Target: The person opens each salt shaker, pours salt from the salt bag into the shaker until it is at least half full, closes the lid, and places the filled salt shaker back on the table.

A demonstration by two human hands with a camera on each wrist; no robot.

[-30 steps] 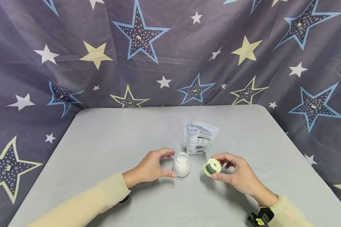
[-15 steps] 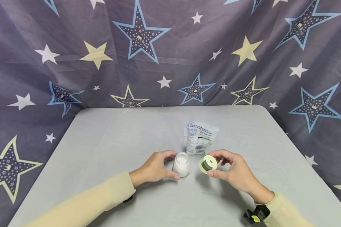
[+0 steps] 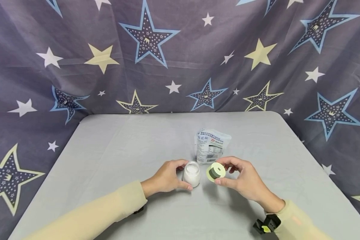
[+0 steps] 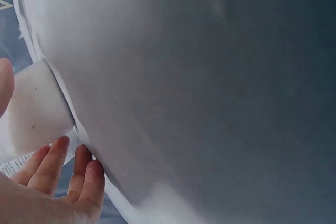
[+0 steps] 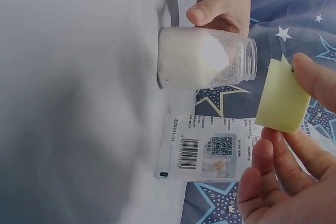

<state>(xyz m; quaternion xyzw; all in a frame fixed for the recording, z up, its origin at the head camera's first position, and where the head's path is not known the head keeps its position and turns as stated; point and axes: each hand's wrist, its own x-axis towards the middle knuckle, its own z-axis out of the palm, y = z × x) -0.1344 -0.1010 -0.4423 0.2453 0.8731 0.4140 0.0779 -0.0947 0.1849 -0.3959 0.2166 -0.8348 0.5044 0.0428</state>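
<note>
A small glass jar [image 3: 191,174] of white powdery or granular contents stands upright and uncovered on the table. My left hand [image 3: 168,178] curls round its left side, thumb in front and fingers behind; in the left wrist view the fingertips [image 4: 62,142] lie against or very near the jar [image 4: 39,111]. My right hand [image 3: 243,176] pinches a pale yellow-green lid [image 3: 217,169] with a dark grey-green inner part. Held tilted above the table, the lid is just right of the jar. In the right wrist view, a gap separates the lid [image 5: 283,97] from the jar's threaded mouth [image 5: 251,59].
Behind the jar and lid stands a white and blue printed pouch [image 3: 211,146], its barcode facing me. A grey cloth covers the table [image 3: 132,140]. A star-patterned curtain [image 3: 180,66] hangs at the table's far edge.
My right hand has carried the lid leftward, closer to the jar. My left hand has moved right and drawn in round the jar. Jar and pouch stay put.
</note>
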